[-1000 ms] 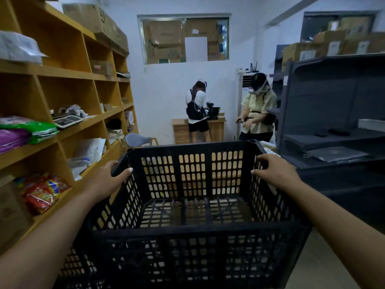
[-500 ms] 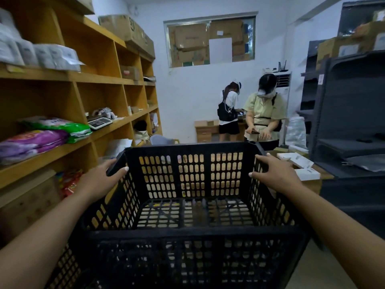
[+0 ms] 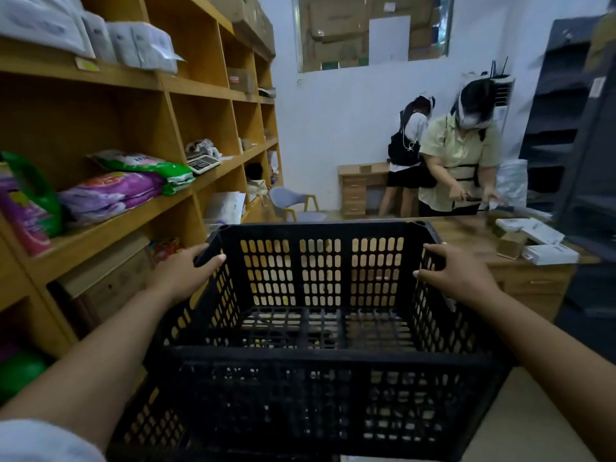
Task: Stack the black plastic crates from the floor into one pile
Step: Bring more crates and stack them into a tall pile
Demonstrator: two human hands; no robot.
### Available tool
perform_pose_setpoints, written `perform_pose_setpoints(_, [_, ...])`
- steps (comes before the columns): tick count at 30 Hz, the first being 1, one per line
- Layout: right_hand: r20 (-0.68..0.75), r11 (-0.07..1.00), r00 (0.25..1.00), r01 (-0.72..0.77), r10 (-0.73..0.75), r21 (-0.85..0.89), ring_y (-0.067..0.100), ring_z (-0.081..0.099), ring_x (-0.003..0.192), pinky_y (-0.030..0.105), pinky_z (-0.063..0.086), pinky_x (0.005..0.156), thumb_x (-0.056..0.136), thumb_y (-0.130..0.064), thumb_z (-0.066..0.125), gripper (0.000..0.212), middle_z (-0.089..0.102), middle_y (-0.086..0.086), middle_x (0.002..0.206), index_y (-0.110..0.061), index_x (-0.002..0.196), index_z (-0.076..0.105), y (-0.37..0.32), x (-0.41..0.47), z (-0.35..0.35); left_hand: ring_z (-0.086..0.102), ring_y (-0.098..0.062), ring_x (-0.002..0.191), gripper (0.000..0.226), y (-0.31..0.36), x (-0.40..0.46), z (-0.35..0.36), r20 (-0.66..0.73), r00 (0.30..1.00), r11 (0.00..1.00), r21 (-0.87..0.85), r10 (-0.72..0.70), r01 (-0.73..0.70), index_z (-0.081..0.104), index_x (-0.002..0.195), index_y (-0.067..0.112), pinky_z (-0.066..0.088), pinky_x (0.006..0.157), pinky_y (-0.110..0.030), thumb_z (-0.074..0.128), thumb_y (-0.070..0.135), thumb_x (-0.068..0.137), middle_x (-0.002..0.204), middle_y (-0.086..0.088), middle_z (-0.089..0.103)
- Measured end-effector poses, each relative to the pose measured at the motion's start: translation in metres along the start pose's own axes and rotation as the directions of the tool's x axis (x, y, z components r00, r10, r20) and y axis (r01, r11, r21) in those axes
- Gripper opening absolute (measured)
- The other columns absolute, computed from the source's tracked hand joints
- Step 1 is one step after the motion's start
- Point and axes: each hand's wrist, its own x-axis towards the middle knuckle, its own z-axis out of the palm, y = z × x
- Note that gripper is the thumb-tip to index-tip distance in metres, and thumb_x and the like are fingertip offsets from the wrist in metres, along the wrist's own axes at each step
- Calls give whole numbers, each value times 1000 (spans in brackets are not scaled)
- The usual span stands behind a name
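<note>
Carrying the crate [image 3: 320,328] level — my left hand [image 3: 181,273] and right hand [image 3: 455,278] clamp opposite rims, fingers curled over the edges, keeping it balanced for stacking.

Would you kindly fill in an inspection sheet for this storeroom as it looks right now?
Surface: pale floor, only a small patch visible.
Job's things: one black crate, empty, carried at its side rims; no pile in view.
Clutter: detergent bags and a scale on the wooden shelving; boxes on the desk.
Grippers: left hand and right hand both grip the crate.
Cables: nothing seen.
Surroundings: two people ahead; dark rack right.
</note>
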Motion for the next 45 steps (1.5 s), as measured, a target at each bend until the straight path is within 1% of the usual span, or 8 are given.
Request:
perform_pose_setpoints(4, [37,999,998,-52,53,-8,24,53,122,44,51,92,76,-50,71,71,48,6,144,-28,138,46,-25,-15,29,53,-29,122,73,-39,6,3,44,999,1000,-20,13,-12,48,138,30,44,90,-38,44,74,80,139,-7,54])
perform_pose_setpoints(8, [56,994,993,-105,107,-33,24,51,125,42,47,97,77,-50,70,69,47,6,144,-28,138,46,-41,-32,54,56,-28,117,90,-75,5,8,103,994,998,-62,31,-25,50,134,32,48,88,-39,35,89,66,134,-6,58])
perform_pose_setpoints(12, [88,991,988,-123,127,-55,25,49,127,42,46,97,77,-52,69,69,42,7,148,-28,138,46,-46,-41,61,54,-29,121,74,-87,8,10,91,993,997,-4,78,-78,46,139,29,46,87,-39,43,74,80,138,-7,54])
perform_pose_setpoints(23, [200,983,971,-101,131,-153,26,31,140,39,44,97,84,-52,62,75,3,1,161,-34,148,27,-37,-59,62,34,-27,139,84,-92,10,19,221,967,971,173,124,-164,31,147,37,45,98,-44,34,81,76,159,7,18])
perform_pose_setpoints(30, [185,954,974,-70,128,-290,25,58,115,30,56,72,92,-21,56,71,-1,-2,162,-48,146,19,-15,-64,74,47,-27,128,76,-92,4,22,247,958,930,298,145,-218,18,149,42,54,83,-37,51,64,84,161,8,6])
perform_pose_setpoints(36, [157,905,973,-88,167,-415,24,63,94,25,49,57,91,-8,50,75,-6,2,162,-44,148,16,-18,-62,78,57,-26,116,85,-83,-1,21,281,954,885,412,104,-217,7,152,38,57,72,-31,56,58,85,161,6,-8])
perform_pose_setpoints(42, [150,904,980,-60,135,-423,23,63,89,31,57,66,88,2,48,80,-7,6,161,-38,150,17,-15,-63,78,40,-29,135,97,-88,-1,21,276,957,938,302,85,-171,4,153,32,50,93,-37,67,50,81,161,7,-9])
perform_pose_setpoints(45, [159,912,978,-58,133,-405,23,64,87,33,58,68,88,5,48,79,-4,7,161,-37,149,20,-15,-62,78,38,-29,137,94,-92,3,21,273,961,953,273,52,-129,4,153,32,51,90,-34,70,29,85,161,4,-7])
